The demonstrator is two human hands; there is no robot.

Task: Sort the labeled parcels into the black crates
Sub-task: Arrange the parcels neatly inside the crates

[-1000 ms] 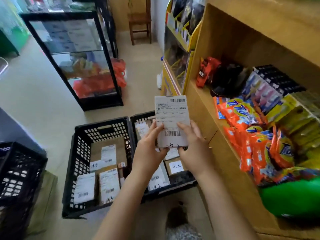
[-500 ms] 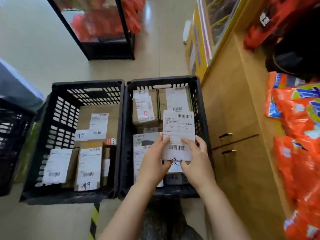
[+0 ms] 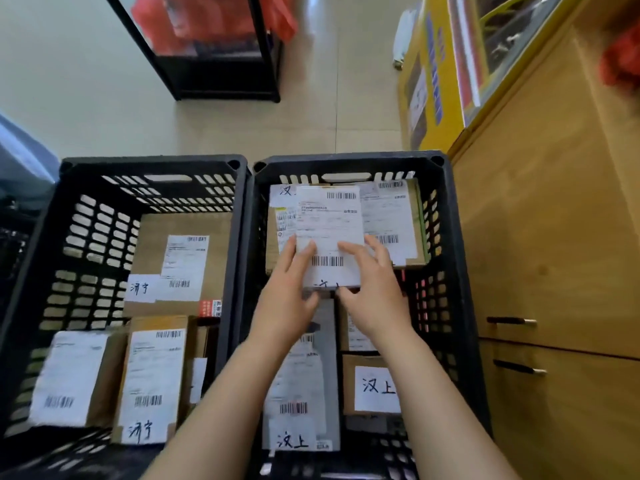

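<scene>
A flat white-labelled parcel [image 3: 329, 220] hung over the right black plastic crate [image 3: 450, 237]. The left hand [image 3: 287, 299] and right hand [image 3: 375, 292] pinched its near edge, fingers lightly curled.

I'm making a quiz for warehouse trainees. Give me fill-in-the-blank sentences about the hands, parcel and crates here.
The left hand and right hand hold a parcel over the ___ crate.
The left crate and right crate are coloured ___.
Beside the right crate stands a wooden ___.
Missing words: right; black; cabinet.
</scene>
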